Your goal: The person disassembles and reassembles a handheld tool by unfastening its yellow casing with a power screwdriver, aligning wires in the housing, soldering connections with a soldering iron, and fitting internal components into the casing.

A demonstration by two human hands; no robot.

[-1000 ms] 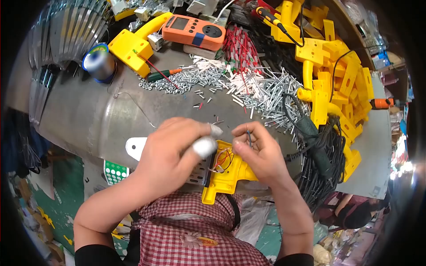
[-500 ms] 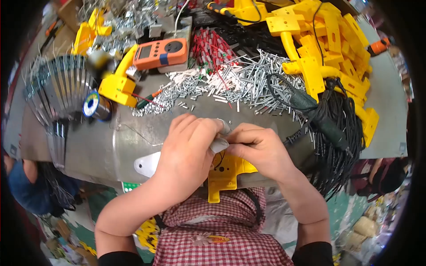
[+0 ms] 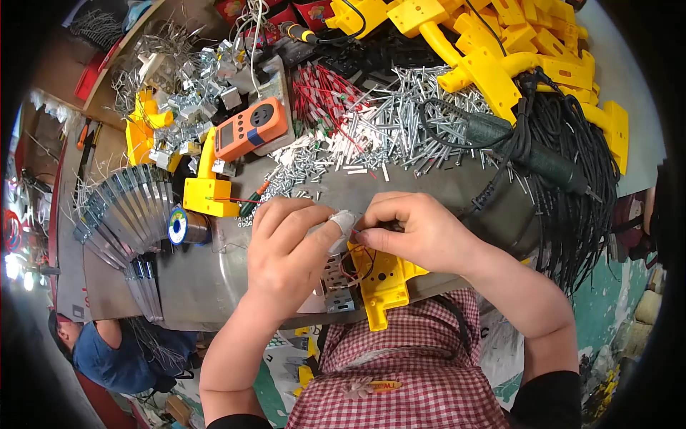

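Note:
My left hand (image 3: 289, 250) is closed, its thumb and forefinger pinched together. White wrapping (image 3: 344, 220) covers those fingertips. My right hand (image 3: 418, 232) meets it from the other side, also in a pinch, at the upper end of thin red and black wires (image 3: 368, 266). What lies between the left fingertips is hidden. Below the hands, a yellow plastic housing (image 3: 386, 289) rests at the table's near edge, the wires looping over it. A perforated metal strip (image 3: 339, 286) sits against its left side, partly covered by my left hand.
Across the table lie loose screws (image 3: 421, 118), red-wired parts (image 3: 318, 93), an orange multimeter (image 3: 250, 129) and yellow housings (image 3: 493, 71). Black cables (image 3: 564, 186) and a green-handled tool (image 3: 529, 154) occupy the right. Left are a solder spool (image 3: 188, 226) and fanned metal strips (image 3: 136, 207). Another person (image 3: 128, 354) is at lower left.
The camera view has turned, so the table looks rotated. My hands have shifted slightly, uncovering the perforated strip and more of the wires. Both hands stay pinched together.

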